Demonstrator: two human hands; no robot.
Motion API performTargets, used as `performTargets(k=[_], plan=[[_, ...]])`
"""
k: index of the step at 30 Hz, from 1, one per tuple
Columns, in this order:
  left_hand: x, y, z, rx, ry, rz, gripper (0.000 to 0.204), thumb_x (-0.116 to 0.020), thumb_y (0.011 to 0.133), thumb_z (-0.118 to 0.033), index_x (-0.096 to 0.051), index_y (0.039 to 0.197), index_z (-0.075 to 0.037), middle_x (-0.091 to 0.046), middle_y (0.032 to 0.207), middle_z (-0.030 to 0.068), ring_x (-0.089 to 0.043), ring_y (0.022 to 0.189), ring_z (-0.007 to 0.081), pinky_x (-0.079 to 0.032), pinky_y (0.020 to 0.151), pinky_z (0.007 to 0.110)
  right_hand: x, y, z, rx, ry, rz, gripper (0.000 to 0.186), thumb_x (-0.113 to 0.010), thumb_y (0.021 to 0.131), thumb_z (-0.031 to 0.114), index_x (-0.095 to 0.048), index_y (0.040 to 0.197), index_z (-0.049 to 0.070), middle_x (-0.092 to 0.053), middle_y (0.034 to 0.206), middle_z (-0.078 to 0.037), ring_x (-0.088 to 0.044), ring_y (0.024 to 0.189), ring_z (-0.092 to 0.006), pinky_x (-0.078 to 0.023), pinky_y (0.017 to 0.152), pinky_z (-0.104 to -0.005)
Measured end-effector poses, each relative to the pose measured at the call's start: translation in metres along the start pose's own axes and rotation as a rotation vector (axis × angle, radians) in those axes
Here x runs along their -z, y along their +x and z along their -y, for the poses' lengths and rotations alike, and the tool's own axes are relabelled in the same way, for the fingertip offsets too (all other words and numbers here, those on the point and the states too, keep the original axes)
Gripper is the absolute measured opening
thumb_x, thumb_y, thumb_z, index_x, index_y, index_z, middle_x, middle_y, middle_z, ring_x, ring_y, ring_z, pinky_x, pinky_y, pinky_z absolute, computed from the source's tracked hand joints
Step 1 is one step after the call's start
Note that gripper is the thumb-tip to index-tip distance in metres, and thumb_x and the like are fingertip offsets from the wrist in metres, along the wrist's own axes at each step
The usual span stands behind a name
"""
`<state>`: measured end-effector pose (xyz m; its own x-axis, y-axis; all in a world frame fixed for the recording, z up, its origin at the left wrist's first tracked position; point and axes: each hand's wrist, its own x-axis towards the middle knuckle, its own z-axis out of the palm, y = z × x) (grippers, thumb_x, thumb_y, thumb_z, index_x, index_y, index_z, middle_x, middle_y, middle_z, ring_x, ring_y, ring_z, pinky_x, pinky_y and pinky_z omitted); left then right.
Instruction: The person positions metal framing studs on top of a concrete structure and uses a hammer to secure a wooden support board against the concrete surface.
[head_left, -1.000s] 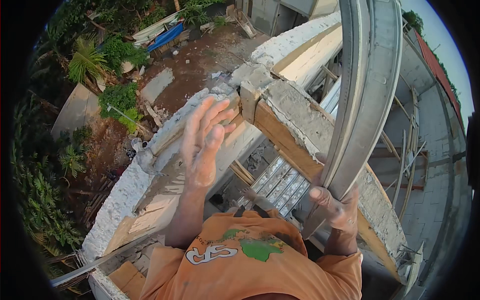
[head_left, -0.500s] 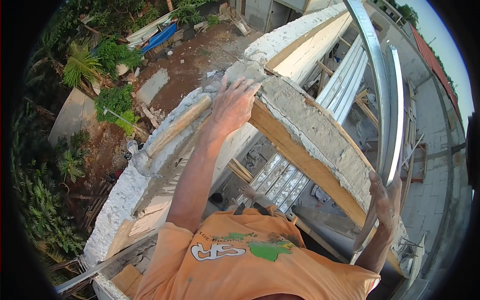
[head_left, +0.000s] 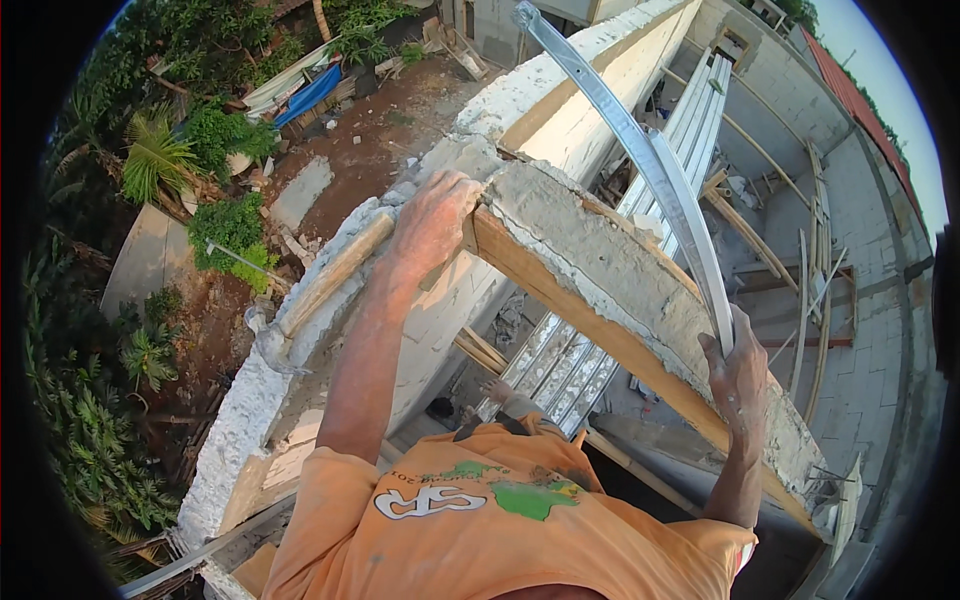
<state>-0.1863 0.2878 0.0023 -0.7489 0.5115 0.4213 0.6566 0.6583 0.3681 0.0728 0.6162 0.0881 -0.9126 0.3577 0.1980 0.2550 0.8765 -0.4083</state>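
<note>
My left hand (head_left: pixel 435 225) has its fingers curled over the rough concrete wall corner, where a timber-edged concrete beam (head_left: pixel 580 240) runs off to the lower right. My right hand (head_left: pixel 735 375) grips the lower part of a long silver metal channel (head_left: pixel 678 200), which slants up to the far side above the beam. A hammer with a wooden handle (head_left: pixel 330 278) lies on the white, rough wall top just left of my left forearm. The timber facing (head_left: pixel 575 310) lines the beam's near side.
Below the beam are stacked metal lengths (head_left: pixel 550 360) and timber. More long metal profiles (head_left: pixel 680 130) and poles lie inside the block-walled space (head_left: pixel 870 340) at right. The wall drops on the left to a dirt yard (head_left: pixel 350 120) with plants and a blue tarp (head_left: pixel 310 95).
My left hand came down from raised and open onto the wall corner, then shifted slightly left. The metal channel moved right, then its far end swung left, with my right hand still holding it.
</note>
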Motion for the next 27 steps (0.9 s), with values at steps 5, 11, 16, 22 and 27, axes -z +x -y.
performTargets(k=[5,11,16,22,27], plan=[[0.011,0.002,-0.012,0.147,-0.137,-0.017,0.048,-0.057,0.088,0.002,-0.05,0.135,-0.004,-0.057,0.132,0.016,-0.054,0.124,0.032,-0.044,0.102,0.041,-0.003,-0.014,-0.023,-0.035,-0.166,0.03,0.057,-0.073,0.087,0.022,-0.049,0.132,-0.004,-0.065,0.108,-0.027,-0.065,0.097,-0.0422,-0.051,0.081,-0.0467],[0.01,-0.012,-0.028,0.146,-0.462,-0.407,0.053,-0.049,0.088,0.01,-0.044,0.14,0.001,-0.053,0.138,0.0213,-0.052,0.129,0.0331,-0.043,0.106,0.041,-0.012,-0.011,-0.026,-0.007,-0.224,0.049,0.068,-0.075,0.084,0.031,-0.047,0.136,-0.002,-0.062,0.112,-0.027,-0.064,0.098,-0.0418,-0.051,0.081,-0.0471],[-0.019,-0.053,-0.095,-0.176,-0.472,-0.413,0.049,-0.066,0.086,-0.001,-0.05,0.133,0.001,-0.049,0.14,0.0234,-0.051,0.129,0.0384,-0.044,0.106,0.045,-0.015,-0.009,-0.028,0.107,-0.307,0.006,0.078,-0.079,0.079,0.03,-0.042,0.141,0.0,-0.06,0.107,-0.024,-0.063,0.094,-0.04,-0.051,0.076,-0.0465],[-0.07,-0.061,-0.14,-0.362,-0.347,-0.143,0.062,-0.074,0.083,-0.034,-0.051,0.135,-0.009,-0.042,0.148,0.0181,-0.036,0.141,0.0356,-0.031,0.116,0.052,-0.011,0.011,-0.023,0.242,-0.48,-0.074,0.084,-0.082,0.074,0.027,-0.041,0.143,0.002,-0.056,0.095,-0.018,-0.06,0.081,-0.0357,-0.049,0.072,-0.0445],[-0.101,-0.062,-0.133,-0.335,-0.239,-0.141,0.051,-0.069,0.087,-0.037,-0.057,0.13,-0.011,-0.044,0.148,0.0117,-0.036,0.14,0.0277,-0.025,0.119,0.05,-0.027,0.025,-0.034,0.313,-0.515,-0.117,0.089,-0.084,0.071,0.024,-0.039,0.145,0.003,-0.056,0.096,-0.017,-0.059,0.086,-0.035,-0.049,0.074,-0.0438]])
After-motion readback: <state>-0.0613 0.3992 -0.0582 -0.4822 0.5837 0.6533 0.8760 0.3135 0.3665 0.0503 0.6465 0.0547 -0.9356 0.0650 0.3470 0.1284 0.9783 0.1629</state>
